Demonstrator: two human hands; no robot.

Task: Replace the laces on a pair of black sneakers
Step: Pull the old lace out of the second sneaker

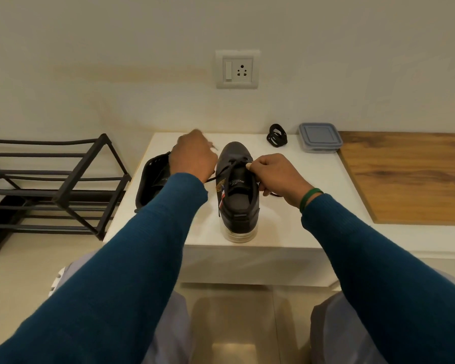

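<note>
A black sneaker (238, 195) stands upright on the white table (286, 206), toe pointing away from me. A second black sneaker (153, 179) lies on its side to the left, partly hidden by my left arm. A black lace (222, 170) runs from the upright shoe's front eyelets out to the left. My left hand (193, 156) is raised left of the toe, fingers curled round the lace, whose tip sticks out by the knuckles. My right hand (276, 174) pinches the lace at the shoe's right eyelets.
A coiled black lace bundle (277, 135) and a grey lidded container (320, 137) sit at the table's back right. A wooden surface (410, 177) adjoins on the right. A black metal shoe rack (47, 185) stands to the left. A wall socket (237, 69) is above.
</note>
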